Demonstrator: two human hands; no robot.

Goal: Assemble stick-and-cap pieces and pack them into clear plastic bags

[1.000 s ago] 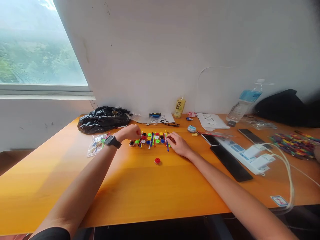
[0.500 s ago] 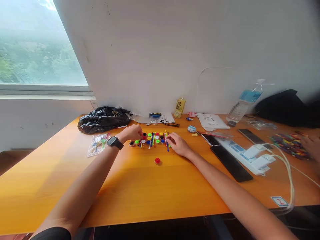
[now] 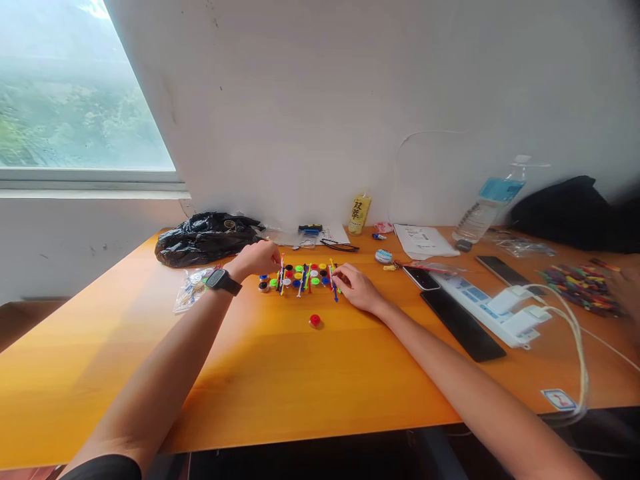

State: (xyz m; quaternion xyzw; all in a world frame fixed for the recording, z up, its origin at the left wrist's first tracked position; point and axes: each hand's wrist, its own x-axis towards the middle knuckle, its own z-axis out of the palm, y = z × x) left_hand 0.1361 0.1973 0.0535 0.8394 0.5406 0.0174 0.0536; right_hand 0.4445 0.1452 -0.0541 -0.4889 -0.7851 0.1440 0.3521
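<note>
My left hand (image 3: pixel 261 259), with a dark watch on its wrist, is closed in a pinch at the far end of some thin coloured plastic sticks (image 3: pixel 283 277). What lies between its fingertips is too small to make out. My right hand (image 3: pixel 356 287) rests on the table, its bent fingers closed against another bunch of sticks (image 3: pixel 334 283), partly hiding them. Rows of small round coloured knobs (image 3: pixel 297 283) stand between and beside the stick bunches. Nearer to me, a single red knob (image 3: pixel 315 321) with a pale base sits alone on the table.
A clear bag of parts (image 3: pixel 189 290) and a black plastic bag (image 3: pixel 207 239) lie at left. To the right are phones (image 3: pixel 421 279), a power strip (image 3: pixel 477 307) with cables, a water bottle (image 3: pixel 487 207) and another person's hand (image 3: pixel 627 287) by a colourful pile (image 3: pixel 580 288).
My left hand has moved slightly up and left, uncovering more of the sticks and knobs below it. My right hand has stayed almost in place.
</note>
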